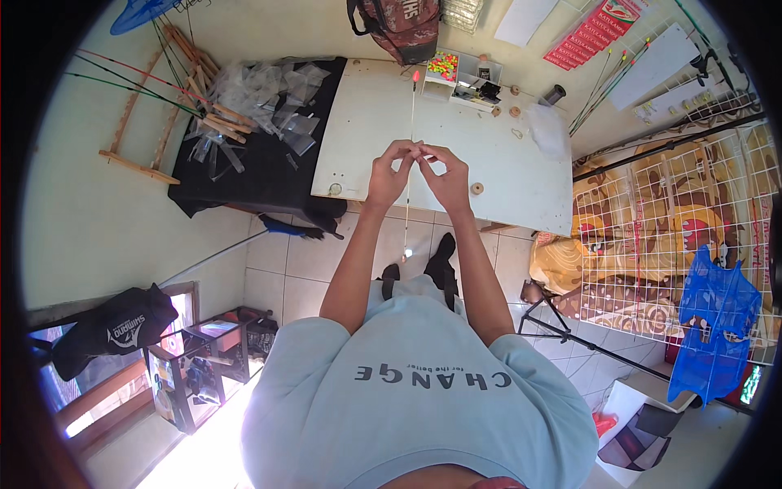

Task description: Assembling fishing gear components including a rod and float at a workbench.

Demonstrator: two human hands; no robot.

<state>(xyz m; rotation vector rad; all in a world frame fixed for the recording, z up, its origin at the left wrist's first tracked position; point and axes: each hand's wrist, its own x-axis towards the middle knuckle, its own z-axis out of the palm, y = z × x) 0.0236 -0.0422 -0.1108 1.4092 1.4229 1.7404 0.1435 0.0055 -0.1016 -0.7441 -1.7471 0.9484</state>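
Both my hands meet above the near half of the white table (358, 130), with thumbs and forefingers pinched together. My left hand (391, 174) and my right hand (445, 174) are closed on a thin fishing rig (413, 114), at a point too small to make out. Beyond my fingers it runs to a red, drop-shaped float (416, 76). On the near side it continues past the table edge, over the floor, to a small pale end piece (405, 255). Whether it is a stiff stick or line along its whole length, I cannot tell.
At the table's back stand a white box of bright beads (442, 65), a black tray (478, 88) and a camouflage bag (401, 28). Wooden spools (515, 112) and a clear plastic bag (547, 130) lie right. Left, a black-covered surface (199, 175) carries plastic sleeves (277, 94).
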